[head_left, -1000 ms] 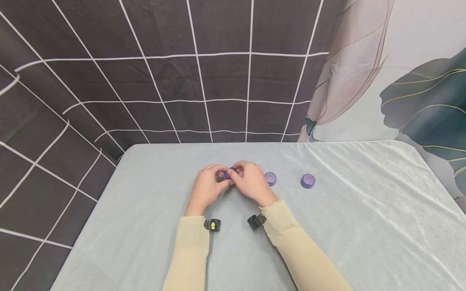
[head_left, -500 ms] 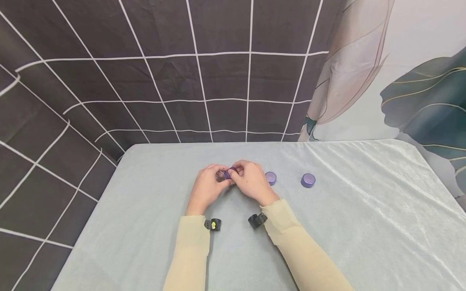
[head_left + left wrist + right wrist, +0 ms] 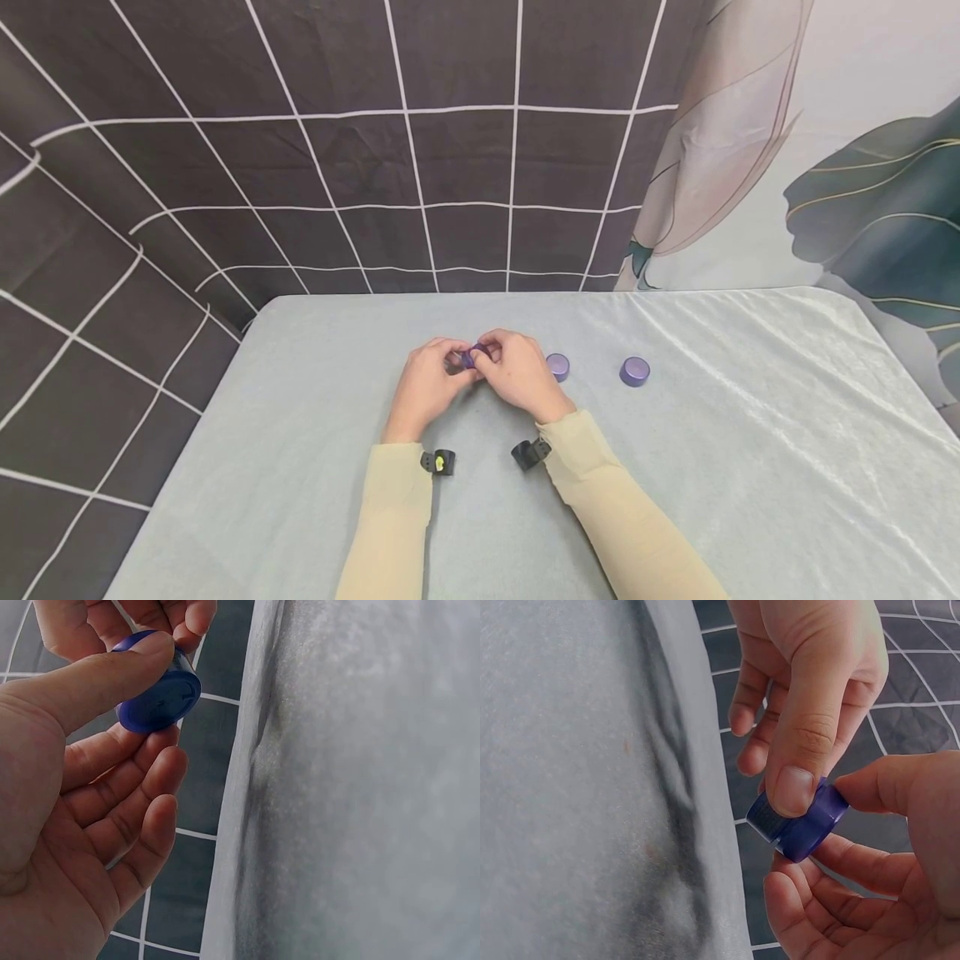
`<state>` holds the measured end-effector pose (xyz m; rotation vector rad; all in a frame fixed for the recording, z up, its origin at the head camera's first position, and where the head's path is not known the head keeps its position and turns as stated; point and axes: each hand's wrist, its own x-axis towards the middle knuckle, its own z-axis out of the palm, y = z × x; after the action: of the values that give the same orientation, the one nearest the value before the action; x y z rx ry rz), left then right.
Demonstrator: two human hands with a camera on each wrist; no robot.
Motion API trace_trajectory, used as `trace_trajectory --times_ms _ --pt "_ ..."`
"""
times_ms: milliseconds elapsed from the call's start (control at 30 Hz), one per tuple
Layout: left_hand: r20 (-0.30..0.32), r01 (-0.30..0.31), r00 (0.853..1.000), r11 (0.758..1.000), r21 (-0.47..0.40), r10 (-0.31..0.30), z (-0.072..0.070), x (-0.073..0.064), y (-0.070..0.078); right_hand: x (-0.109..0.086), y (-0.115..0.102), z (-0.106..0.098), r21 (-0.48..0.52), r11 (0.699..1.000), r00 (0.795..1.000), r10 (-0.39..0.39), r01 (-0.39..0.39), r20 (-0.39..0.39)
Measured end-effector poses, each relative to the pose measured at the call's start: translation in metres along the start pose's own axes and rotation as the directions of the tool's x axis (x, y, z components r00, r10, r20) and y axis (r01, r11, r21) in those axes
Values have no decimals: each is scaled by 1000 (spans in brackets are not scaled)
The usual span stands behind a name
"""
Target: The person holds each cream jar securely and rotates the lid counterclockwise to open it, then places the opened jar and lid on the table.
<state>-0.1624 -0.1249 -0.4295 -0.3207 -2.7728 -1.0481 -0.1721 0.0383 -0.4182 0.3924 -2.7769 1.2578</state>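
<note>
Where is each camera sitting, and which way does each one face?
Head: on the person's head, looking forward and down over the pale cloth; the left hand, right hand and sleeves show.
Left wrist: on that wrist, looking at the round purple piece; the left hand shows at left, part of the right hand on top.
Right wrist: on that wrist, looking at the same piece; the right hand shows at lower right, the left hand above.
Shared: both wrist views show both hands holding that piece.
</note>
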Motion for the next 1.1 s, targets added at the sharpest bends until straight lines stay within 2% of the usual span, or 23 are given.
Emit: trace_trajectory --times_ms 1100 --pt "22 -1 1000 1000 -16 1 -1 0 -3 0 -1 -3 21 999 999 -25 24 35"
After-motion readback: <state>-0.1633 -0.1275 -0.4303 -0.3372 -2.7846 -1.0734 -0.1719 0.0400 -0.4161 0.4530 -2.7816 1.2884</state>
